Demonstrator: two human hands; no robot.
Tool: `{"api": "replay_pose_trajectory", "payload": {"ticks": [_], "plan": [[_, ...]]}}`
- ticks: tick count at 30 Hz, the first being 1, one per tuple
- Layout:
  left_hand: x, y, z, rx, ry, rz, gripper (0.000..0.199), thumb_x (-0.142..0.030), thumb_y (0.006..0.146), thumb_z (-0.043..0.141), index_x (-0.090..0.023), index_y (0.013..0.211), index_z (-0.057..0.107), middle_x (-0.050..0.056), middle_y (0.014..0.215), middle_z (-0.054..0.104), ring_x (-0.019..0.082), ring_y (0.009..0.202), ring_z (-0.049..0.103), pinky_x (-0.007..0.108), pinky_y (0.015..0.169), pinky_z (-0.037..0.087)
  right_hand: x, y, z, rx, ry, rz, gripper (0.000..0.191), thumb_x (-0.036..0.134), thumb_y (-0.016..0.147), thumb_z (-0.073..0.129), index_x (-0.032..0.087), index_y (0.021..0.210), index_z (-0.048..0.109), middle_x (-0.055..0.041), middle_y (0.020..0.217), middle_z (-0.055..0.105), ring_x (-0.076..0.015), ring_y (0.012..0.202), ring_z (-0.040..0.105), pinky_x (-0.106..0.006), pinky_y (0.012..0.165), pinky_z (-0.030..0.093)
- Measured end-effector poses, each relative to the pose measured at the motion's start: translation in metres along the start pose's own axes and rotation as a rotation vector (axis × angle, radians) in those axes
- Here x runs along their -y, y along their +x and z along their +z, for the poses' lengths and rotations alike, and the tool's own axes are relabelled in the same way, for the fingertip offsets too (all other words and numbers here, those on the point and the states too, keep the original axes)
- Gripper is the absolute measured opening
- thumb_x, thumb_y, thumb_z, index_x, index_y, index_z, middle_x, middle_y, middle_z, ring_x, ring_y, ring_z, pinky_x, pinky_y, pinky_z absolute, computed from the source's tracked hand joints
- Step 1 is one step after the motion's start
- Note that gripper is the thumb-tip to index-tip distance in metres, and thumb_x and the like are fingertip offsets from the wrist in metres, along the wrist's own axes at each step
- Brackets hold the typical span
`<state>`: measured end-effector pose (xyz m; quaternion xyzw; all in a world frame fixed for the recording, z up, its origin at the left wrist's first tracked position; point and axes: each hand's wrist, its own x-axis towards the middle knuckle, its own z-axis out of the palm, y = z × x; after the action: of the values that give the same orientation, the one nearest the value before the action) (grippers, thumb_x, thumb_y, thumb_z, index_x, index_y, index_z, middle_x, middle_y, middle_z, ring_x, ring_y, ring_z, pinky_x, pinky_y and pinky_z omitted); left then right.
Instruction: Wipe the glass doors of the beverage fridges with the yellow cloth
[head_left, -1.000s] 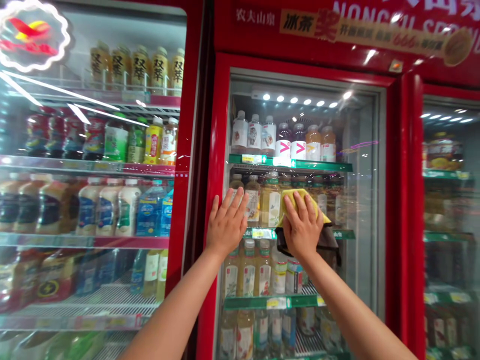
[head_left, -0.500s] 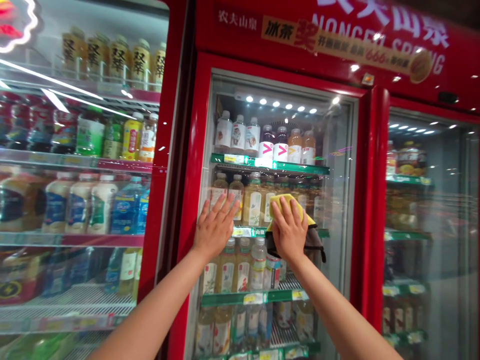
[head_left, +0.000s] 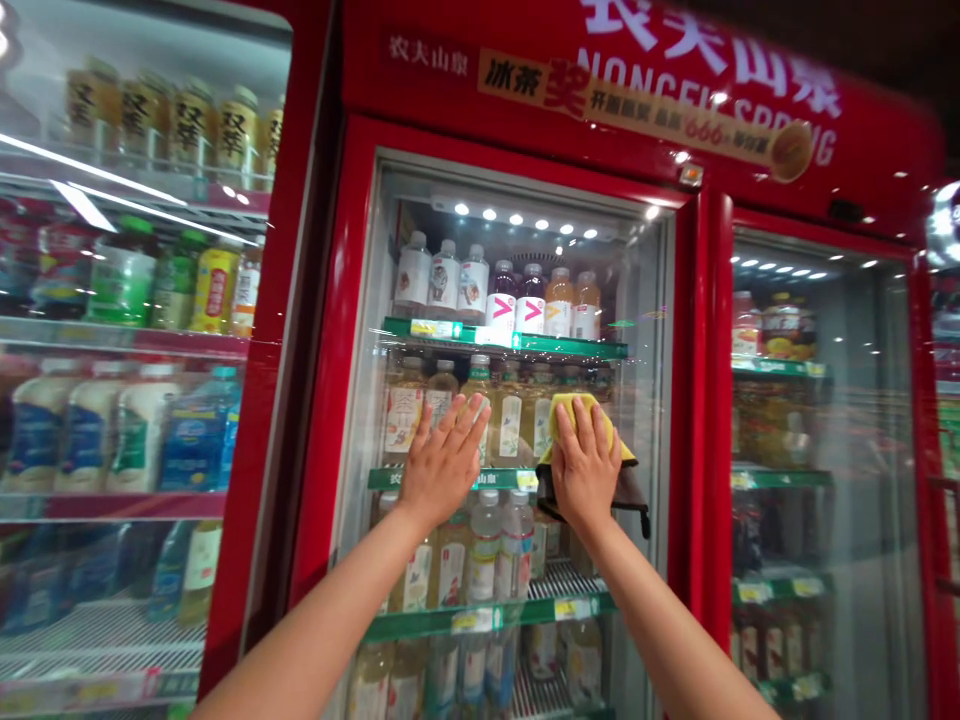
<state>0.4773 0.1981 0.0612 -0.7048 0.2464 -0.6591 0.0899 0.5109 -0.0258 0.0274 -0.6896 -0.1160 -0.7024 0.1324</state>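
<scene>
My left hand (head_left: 442,460) lies with its fingers spread against the glass door (head_left: 637,300) of a red drinks fridge, in front of a row of bottles. To its right, my right hand (head_left: 589,460) presses a folded cloth (head_left: 626,480), yellow on one side and grey with a dark edge on the other, to the same pane. The cloth shows above and beside the fingers, and its grey part hangs below. Part of the cloth is hidden under the palm.
A red frame (head_left: 326,400) borders the door on the left. Beyond it stands another fridge with shelves of bottles (head_left: 142,420). On the right is a second glass door (head_left: 862,420) with more drinks behind it. A lettered red header (head_left: 525,130) runs above.
The view has shifted to the right, so the fridges sit further left. Against the door, both hands and the cloth are further right, with the cloth still under my right hand.
</scene>
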Motion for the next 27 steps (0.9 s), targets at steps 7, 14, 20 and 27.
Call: {"api": "replay_pose_trajectory", "payload": {"ticks": [7, 14, 20, 27], "plan": [[-0.014, 0.01, 0.007, 0.01, -0.048, 0.001, 0.081, -0.014, 0.096, 0.048, -0.032, 0.163, 0.008, 0.002, 0.164, 0.036, 0.02, 0.155, 0.027, 0.05, 0.131, 0.004, 0.011, 0.001, -0.008, 0.165, 0.054, -0.181, 0.06, 0.025, 0.1, 0.046, 0.036, 0.158, 0.036, -0.0035, 0.16, 0.046, -0.0292, 0.152, 0.033, -0.057, 0.123, 0.016], [-0.023, 0.009, 0.012, 0.019, -0.032, -0.031, 0.083, -0.015, 0.096, 0.05, -0.034, 0.163, 0.006, 0.001, 0.165, 0.033, 0.021, 0.155, 0.027, 0.052, 0.131, 0.004, -0.04, 0.017, 0.0, -0.034, 0.042, 0.071, 0.06, 0.025, 0.1, 0.041, 0.032, 0.159, 0.034, -0.0087, 0.161, 0.044, -0.0312, 0.153, 0.03, -0.062, 0.119, 0.024], [-0.03, 0.003, 0.012, 0.033, -0.028, -0.028, 0.086, -0.015, 0.095, 0.052, -0.032, 0.163, 0.003, 0.002, 0.166, 0.03, 0.022, 0.155, 0.024, 0.051, 0.131, 0.002, -0.019, -0.039, -0.006, 0.09, 0.0, 0.006, 0.067, 0.017, 0.094, 0.046, 0.026, 0.159, 0.035, -0.0145, 0.161, 0.042, -0.0367, 0.155, 0.021, -0.069, 0.118, 0.02], [-0.053, 0.024, 0.03, 0.015, 0.037, 0.059, 0.084, -0.016, 0.093, 0.055, -0.031, 0.163, 0.011, 0.002, 0.167, 0.027, 0.019, 0.158, 0.015, 0.05, 0.131, -0.001, -0.049, 0.023, -0.006, 0.029, 0.022, -0.022, 0.051, 0.018, 0.098, 0.048, 0.035, 0.145, 0.055, -0.0066, 0.148, 0.057, -0.0264, 0.148, 0.038, -0.056, 0.122, 0.024]]}}
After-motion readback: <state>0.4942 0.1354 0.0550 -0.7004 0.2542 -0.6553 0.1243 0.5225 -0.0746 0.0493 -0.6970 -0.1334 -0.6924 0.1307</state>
